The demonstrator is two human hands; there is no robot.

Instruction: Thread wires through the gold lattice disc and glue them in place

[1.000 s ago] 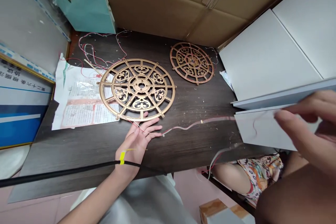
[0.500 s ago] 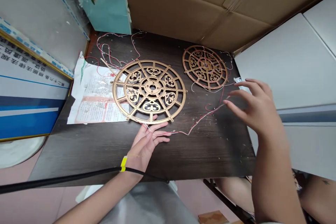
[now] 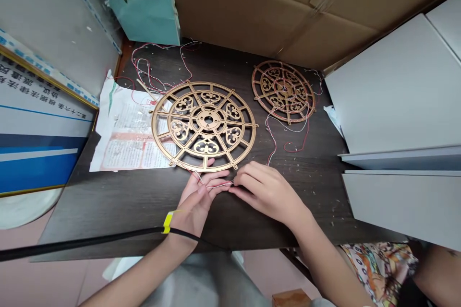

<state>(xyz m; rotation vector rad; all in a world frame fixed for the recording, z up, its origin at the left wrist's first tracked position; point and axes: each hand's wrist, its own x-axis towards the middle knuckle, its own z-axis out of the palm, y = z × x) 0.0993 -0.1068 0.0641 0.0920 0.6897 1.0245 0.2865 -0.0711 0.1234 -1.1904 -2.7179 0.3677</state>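
Observation:
A gold, round openwork panel (image 3: 216, 123) with trefoil cut-outs lies in the middle, its near edge over the fingers of my left hand (image 3: 196, 206). My left thumb presses a thin red-and-white wire (image 3: 219, 186) against those fingers, just in front of the rim. Beside the left fingertips, my right hand (image 3: 272, 194) pinches the same wire between thumb and fingers. Its fingertips are partly hidden. From behind the right hand, more wire runs back to a second round panel (image 3: 284, 88), which has red wire laid across it.
Loose wire (image 3: 149, 74) tangles at the back left, near a printed paper sheet (image 3: 126, 129). A turquoise box (image 3: 154, 14) and cardboard (image 3: 245, 5) stand behind. White panels (image 3: 392, 81) border the right. A black cable (image 3: 90, 244) crosses my left wrist. Another person's patterned clothing shows at lower right.
My right hand has come down and left, from stretching the wire out at the right to pinching it beside my left fingertips. The wire on the right now hangs slack. My left hand stays put.

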